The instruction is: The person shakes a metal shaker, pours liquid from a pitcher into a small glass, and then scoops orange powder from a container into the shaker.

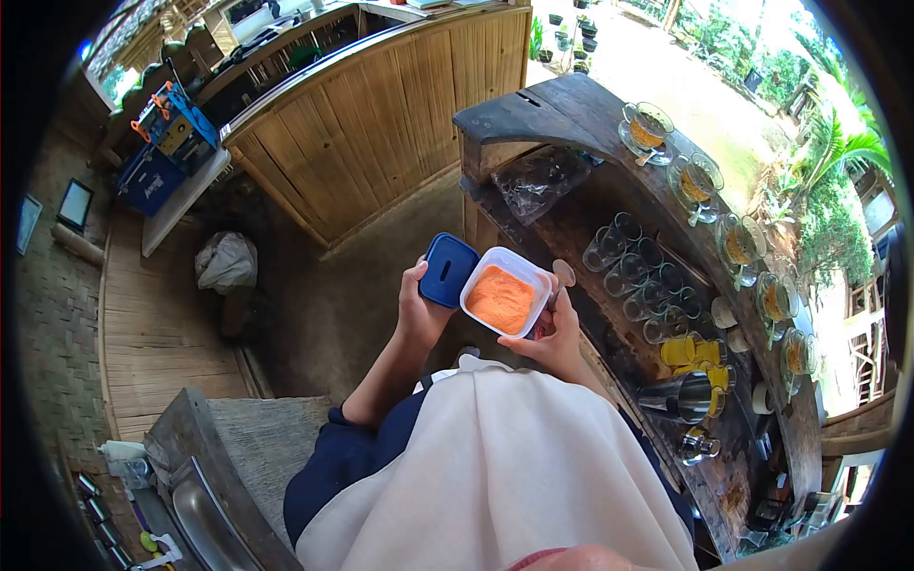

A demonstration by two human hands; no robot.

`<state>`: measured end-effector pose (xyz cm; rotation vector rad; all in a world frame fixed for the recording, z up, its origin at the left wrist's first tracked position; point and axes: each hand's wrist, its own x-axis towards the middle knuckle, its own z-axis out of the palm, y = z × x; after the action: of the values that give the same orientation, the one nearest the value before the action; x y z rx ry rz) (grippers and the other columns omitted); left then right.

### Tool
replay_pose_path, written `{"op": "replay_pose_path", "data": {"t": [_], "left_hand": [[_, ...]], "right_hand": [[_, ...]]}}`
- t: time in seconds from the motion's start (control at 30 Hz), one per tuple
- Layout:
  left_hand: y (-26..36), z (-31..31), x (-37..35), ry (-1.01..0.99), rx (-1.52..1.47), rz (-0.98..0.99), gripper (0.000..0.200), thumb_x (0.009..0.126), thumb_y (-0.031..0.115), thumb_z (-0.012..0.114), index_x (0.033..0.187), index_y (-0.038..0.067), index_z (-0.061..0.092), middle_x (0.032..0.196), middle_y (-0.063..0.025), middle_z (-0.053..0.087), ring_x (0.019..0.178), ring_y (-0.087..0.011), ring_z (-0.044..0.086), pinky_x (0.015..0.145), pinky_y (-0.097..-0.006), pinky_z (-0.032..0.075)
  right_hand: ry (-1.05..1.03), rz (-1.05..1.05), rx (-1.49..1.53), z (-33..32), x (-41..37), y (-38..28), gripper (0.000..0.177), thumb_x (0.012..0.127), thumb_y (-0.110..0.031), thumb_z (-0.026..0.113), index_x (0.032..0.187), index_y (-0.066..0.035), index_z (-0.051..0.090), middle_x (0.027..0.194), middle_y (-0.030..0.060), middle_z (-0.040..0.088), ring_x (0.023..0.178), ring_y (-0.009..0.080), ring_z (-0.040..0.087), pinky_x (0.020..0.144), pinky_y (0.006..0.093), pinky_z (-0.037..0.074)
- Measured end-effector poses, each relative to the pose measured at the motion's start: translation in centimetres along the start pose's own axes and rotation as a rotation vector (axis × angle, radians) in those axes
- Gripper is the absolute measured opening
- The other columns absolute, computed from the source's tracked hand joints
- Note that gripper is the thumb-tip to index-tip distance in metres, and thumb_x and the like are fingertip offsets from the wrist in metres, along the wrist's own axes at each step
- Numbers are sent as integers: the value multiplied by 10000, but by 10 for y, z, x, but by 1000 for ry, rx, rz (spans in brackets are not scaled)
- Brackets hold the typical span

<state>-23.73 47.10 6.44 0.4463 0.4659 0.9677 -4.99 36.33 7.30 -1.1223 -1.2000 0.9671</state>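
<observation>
My left hand (416,309) grips a blue lid (447,269), held upright beside a white plastic tub. The tub (522,264) is open and full of orange powder (501,299). My right hand (557,328) holds the tub from below and to the right, with a small pale spoon (564,274) sticking up between its fingers. Both hands are raised in front of my chest, above the floor and next to a dark wooden counter.
The dark counter (562,114) on the right carries several empty glass mugs (633,266), several glasses of amber tea on saucers (695,181), yellow cups (690,352) and a metal jug (681,395). A bamboo bar (381,124) stands ahead. A sink (205,504) sits lower left.
</observation>
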Motion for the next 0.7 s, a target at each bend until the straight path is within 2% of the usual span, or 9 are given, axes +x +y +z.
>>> {"op": "replay_pose_path", "data": {"t": [0.07,0.2,0.27,0.37,0.43,0.47,0.5,0.57,0.7], "left_hand": [[1,4,-2,22,81,66,468,883,363,479,1246,70,435,1149,-85,561,1084,-209,563,946,-391,435],[3,18,-10,26,427,217,440,907,335,495,1239,61,407,1121,-76,529,1083,-175,541,931,-309,428],[3,16,-10,25,518,253,428,917,327,489,1239,57,405,1127,-78,519,1094,-168,527,929,-289,421],[2,15,-11,-51,631,303,399,921,246,535,1239,48,399,1182,-93,489,1120,-167,499,954,-284,397],[-1,24,-17,-143,696,383,423,891,147,609,1240,44,395,1243,-107,455,1138,-166,481,984,-286,369],[-3,24,-16,-163,684,395,466,852,132,673,1224,42,408,1287,-132,433,1159,-188,473,993,-299,366],[-5,24,-17,-161,684,396,466,852,132,673,1224,42,408,1287,-132,433,1159,-188,473,993,-299,366],[-6,24,-18,-167,922,481,471,835,168,697,1202,42,430,1293,-153,434,1173,-208,466,979,-314,381],[-2,33,-20,-174,1315,673,502,794,175,734,1190,58,448,1321,-187,427,1202,-244,459,988,-338,386]], "right_hand": [[0,6,-104,-1,0,7,963,590,2,863,1355,22,279,1287,126,470,1175,185,521,1016,334,425],[-19,31,-129,-1,3,19,943,599,13,856,1350,34,286,1281,129,471,1180,189,518,1020,333,420],[93,-137,-184,1,6,23,706,574,-255,908,1060,11,469,652,-57,327,573,27,288,503,184,250],[82,-171,-258,1,8,21,689,581,-264,901,1050,15,481,658,-55,341,573,29,289,503,184,252],[85,-162,-231,4,8,19,704,580,-268,901,1067,23,484,661,-50,355,573,31,292,504,183,259],[92,-153,-206,5,8,19,720,579,-273,901,1084,31,486,664,-46,370,572,33,295,504,183,265],[90,-152,-205,6,8,19,720,579,-273,901,1084,31,486,664,-46,370,572,33,295,504,183,265],[100,-140,-184,7,8,19,800,572,-276,903,1161,51,472,670,-36,408,574,33,309,501,182,278],[116,-132,-162,6,8,22,795,572,-277,904,1157,47,472,668,-28,430,570,30,323,493,184,286]]}}
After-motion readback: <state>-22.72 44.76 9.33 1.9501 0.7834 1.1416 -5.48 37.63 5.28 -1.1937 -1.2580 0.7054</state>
